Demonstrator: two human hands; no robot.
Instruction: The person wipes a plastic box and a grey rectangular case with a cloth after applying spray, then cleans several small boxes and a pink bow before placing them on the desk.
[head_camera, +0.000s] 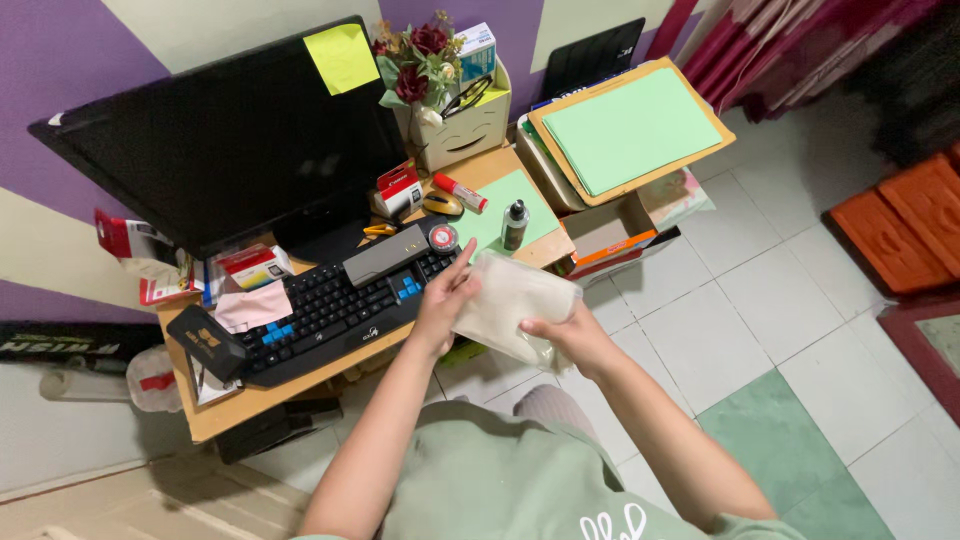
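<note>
Both hands meet in front of the person's chest, just off the near edge of the wooden surface (250, 400), and between them is a cream-coloured soft pouch (512, 303) that looks like a folded cloth or a translucent bag; which of the two cannot be told.

The pouch's long axis runs from upper left to lower right, tilted, with its far end toward the keyboard (330, 305) and its near end toward the person's lap. It hangs in the air over the floor tiles, resting on no surface.

The left hand (443, 305) lies flat against the pouch's left side, fingers (462, 262) extended and close together, pointing up and away toward the keyboard; they press or smooth the material rather than clamp it.

The right hand (562, 335) is at the pouch's lower right end and holds it from beneath; its fingers are mostly hidden under the material, so how tightly they curl cannot be told. The pouch therefore lies up and to the left of the right hand, and directly right of the left palm. Both hands touch it; neither is nearer.

On the surface just beyond the left fingers are a small round tape roll (443, 238), a dark spray bottle (515, 224) on a green sheet (500, 205), and a red-capped marker (460, 192). The black monitor (220, 140) stands farther back.
</note>
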